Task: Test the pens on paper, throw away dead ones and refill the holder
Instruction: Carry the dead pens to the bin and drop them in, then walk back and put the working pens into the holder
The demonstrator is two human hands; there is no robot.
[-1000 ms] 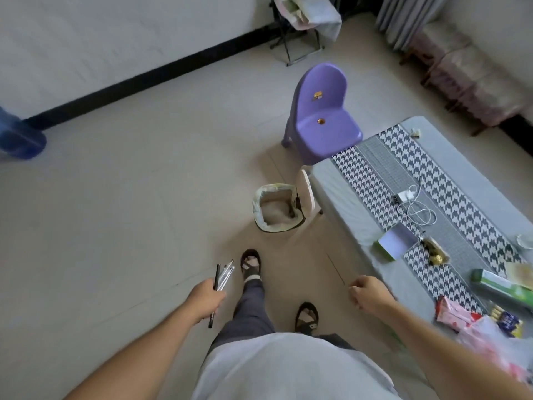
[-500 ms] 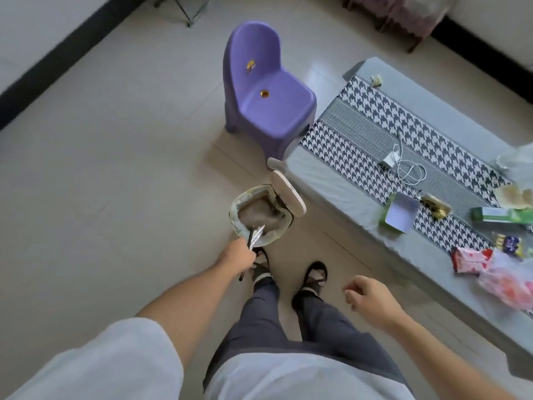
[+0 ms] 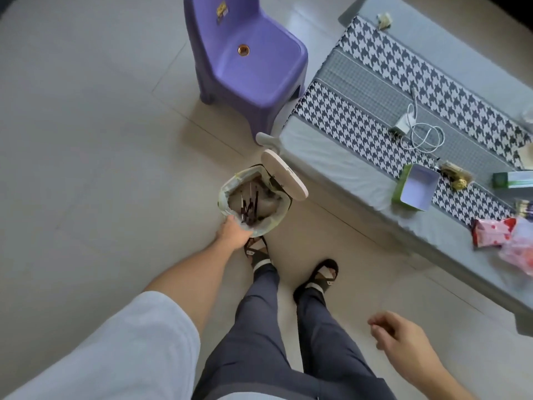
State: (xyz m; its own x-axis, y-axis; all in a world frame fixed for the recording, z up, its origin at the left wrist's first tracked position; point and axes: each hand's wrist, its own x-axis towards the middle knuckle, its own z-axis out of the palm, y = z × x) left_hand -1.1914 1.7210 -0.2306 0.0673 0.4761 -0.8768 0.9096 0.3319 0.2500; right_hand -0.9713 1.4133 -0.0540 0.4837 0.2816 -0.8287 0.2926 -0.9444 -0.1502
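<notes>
A small white bin (image 3: 225, 194) with a plastic liner and its lid (image 3: 284, 176) flipped up stands on the floor beside the low table. My left hand (image 3: 233, 233) reaches over the bin's near rim. Several dark pens (image 3: 249, 204) stick out from its fingers and point down into the bin's opening. The fingertips are hidden behind the pens and the rim. My right hand (image 3: 402, 334) hangs at lower right with loosely curled fingers and holds nothing. No paper or pen holder can be made out.
A purple plastic chair (image 3: 248, 62) stands behind the bin. The low table (image 3: 331, 157) on the right carries a houndstooth runner, a charger with cable (image 3: 415, 131), an open green box (image 3: 416, 187) and snack packets (image 3: 493, 230). My sandalled feet stand just before the bin.
I have stepped up to the bin and leaned over it. My left hand carried the pens from beside my leg to the bin's rim, and the pens now point into the bin.
</notes>
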